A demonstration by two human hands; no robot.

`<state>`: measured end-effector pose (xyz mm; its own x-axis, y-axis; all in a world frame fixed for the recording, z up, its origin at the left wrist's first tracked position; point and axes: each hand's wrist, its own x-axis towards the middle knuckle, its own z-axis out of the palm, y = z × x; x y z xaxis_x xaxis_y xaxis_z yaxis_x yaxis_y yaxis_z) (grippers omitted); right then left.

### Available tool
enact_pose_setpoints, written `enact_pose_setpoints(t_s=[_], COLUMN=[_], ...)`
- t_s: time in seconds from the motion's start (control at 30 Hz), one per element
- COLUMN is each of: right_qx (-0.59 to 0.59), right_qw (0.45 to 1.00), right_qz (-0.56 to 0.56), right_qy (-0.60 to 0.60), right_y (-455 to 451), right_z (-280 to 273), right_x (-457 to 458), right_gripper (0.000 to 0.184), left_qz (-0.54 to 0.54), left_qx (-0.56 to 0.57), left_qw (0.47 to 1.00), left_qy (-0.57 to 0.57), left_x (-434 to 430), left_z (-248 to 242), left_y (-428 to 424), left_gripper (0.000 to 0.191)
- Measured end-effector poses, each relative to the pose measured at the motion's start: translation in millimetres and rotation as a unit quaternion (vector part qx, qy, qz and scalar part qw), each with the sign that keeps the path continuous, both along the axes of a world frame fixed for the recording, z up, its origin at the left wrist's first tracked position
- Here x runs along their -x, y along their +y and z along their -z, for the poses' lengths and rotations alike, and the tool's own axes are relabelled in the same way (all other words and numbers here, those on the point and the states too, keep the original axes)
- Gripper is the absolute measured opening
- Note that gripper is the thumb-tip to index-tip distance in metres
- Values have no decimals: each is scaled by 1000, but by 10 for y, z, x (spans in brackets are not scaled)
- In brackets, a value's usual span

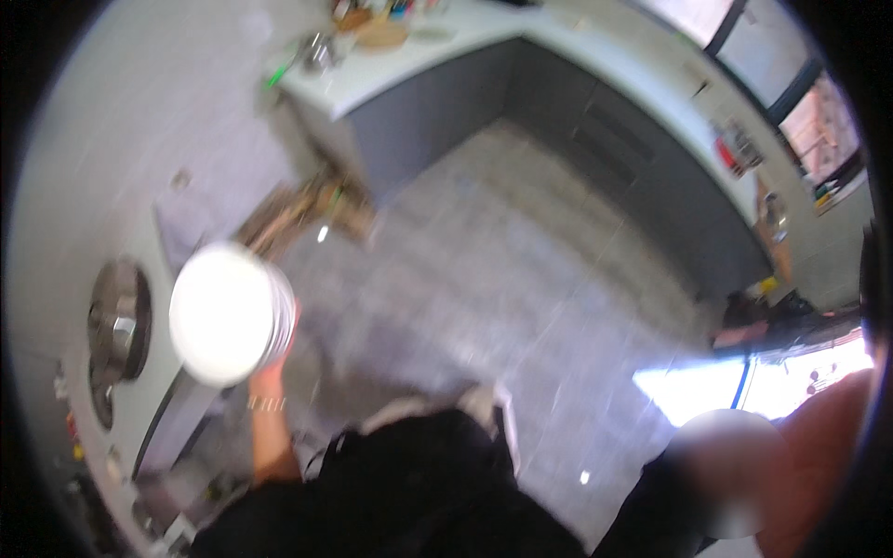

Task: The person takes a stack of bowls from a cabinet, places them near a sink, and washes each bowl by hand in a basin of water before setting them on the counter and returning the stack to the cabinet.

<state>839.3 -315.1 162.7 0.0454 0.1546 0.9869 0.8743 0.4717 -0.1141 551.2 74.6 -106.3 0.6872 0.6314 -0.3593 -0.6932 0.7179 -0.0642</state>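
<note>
My left hand (279, 356) holds a stack of white bowls or plates (223, 315) from its right side and from beneath, at the left of the view; the top one is overexposed, and several rims show along the side. A bracelet is on that wrist. Just left of the stack, a dark round pan or wok (120, 321) rests on a light counter (157, 363). At the lower right my right arm (816, 453) reaches up close to the camera, partly behind a blurred round patch; the right hand itself cannot be made out.
Grey cabinets (439, 104) with a white countertop (411, 66) run around the far side and right. A metal pot (317, 52) and a wooden board (381, 33) stand at the back. Brown material (286, 213) lies low beside the left counter. Dark bags (767, 307) are at the right.
</note>
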Motion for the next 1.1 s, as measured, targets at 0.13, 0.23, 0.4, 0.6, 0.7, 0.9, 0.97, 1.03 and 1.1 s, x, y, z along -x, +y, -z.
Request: enact_pose_setpoints(t_s=[0.13,0.23,0.4,0.6,0.7,0.9,0.97,1.03,1.1], right_qx=[2,21,37,83,191,495,507,508,500], right_qw=[1000,1000,996,987,971,859,848,840,827], right_qz=[-11,-13,-87,-138,-135,-83,-59,-9,7], right_qy=[17,14,5,13,57,-98,-141,-189,-259], right_y=[247,237,1000,2057,2851,4927,5593,6146,6680], right_z=[209,91,69,26,331,2498,3165,3497,3878], right_x=[-1059,-1663,-2676,-3510,-3824,-4898,-5015,-5101,-5062], right_gripper=[24,24,23,22,21,30,34,38,44], left_qz=[-47,-117,-44,-131,-165,-225,-248,-254,-269], left_qx=[-93,-57,-26,-47,-52,-110,-121,-134,-138], left_qw=[994,990,998,989,984,961,947,941,930], left_qy=[-40,60,-38,46,44,120,164,180,208], left_x=[-1286,-1099,-2297,-2983,-3148,-3606,-3795,-4059,-4269], left_z=[70,1,-131,338,575,872,1038,1144,1267], left_y=[-71,-1164,-421,-66,245,719,819,934,967], left_gripper=[52,50,45,47,47,47,47,47,48])
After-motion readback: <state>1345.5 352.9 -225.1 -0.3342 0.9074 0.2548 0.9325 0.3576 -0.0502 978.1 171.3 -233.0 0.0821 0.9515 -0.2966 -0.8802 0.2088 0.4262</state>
